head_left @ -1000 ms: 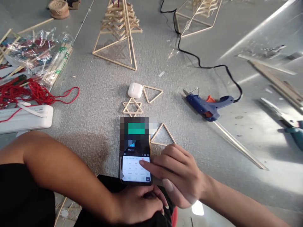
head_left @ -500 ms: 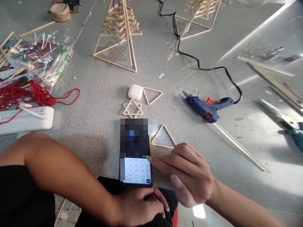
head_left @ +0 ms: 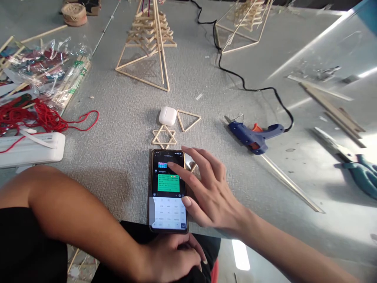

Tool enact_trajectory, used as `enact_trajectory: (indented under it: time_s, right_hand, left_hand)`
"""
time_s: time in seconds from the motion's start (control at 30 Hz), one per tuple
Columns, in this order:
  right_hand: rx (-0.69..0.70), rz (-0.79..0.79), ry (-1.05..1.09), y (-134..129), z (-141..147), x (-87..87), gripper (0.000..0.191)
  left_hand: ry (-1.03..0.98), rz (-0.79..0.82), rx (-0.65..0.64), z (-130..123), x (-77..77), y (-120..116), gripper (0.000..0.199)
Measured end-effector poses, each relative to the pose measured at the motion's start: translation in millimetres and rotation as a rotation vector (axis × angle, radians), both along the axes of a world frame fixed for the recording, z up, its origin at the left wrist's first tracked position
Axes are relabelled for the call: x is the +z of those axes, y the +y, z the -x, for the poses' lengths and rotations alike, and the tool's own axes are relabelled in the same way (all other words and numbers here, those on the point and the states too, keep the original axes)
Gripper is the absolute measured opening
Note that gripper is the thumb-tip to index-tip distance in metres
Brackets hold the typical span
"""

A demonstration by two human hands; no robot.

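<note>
1. Right hand (head_left: pixel 210 190): fingers spread wide, index over the smartphone (head_left: pixel 169 214); light, single-finger taps should avoid stray touches.
2. Smartphone: at the table's (head_left: pixel 118 118) near edge, above the loosely curled left hand (head_left: pixel 173 257); whether that grips anything, I cannot tell.
3. Stick triangle (head_left: pixel 193 168): mostly hidden by the right hand.
4. Stick pyramid (head_left: pixel 141 78): top cut off.

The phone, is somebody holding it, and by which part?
Nobody seems to grip the phone. The right hand only has a finger at its screen, and the left hand rests just below it.
</note>
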State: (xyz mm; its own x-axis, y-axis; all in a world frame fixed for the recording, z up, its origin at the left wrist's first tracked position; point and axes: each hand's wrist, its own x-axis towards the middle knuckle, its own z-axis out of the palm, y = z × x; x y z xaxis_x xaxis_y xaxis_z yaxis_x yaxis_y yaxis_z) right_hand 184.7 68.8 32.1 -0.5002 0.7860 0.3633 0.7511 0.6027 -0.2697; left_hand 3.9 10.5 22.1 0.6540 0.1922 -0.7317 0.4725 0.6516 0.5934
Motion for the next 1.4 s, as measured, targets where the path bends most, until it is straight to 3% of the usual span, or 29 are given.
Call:
enact_trajectory:
  time_s: [0.17, 0.33, 0.63, 1.07, 1.4]
  right_hand:
    - [0.042, 0.056, -0.024, 4.9, 1.5, 0.3, 0.060]
    - [0.053, -0.045, 0.100, 1.5, -6.4, 3.4, 0.057]
    - [-0.059, -0.133, 0.165, -4.2, -22.2, 4.3, 0.046]
    - [-0.065, -0.142, 0.206, -9.3, -24.1, 5.3, 0.044]
    - [-0.048, -0.113, 0.208, -10.2, -24.7, 3.6, 0.044]
  left_hand:
    - [0.037, 0.050, 0.038, -2.1, -1.3, 1.1, 0.013]
    - [0.055, 0.107, 0.075, -4.7, -2.3, -0.3, 0.012]
    - [0.016, 0.103, 0.091, -3.6, -3.2, 0.8, 0.011]
    - [-0.002, 0.134, 0.048, -4.8, 17.6, 9.9, 0.008]
    - [-0.022, 0.140, 0.066, -4.5, 16.2, 9.3, 0.007]
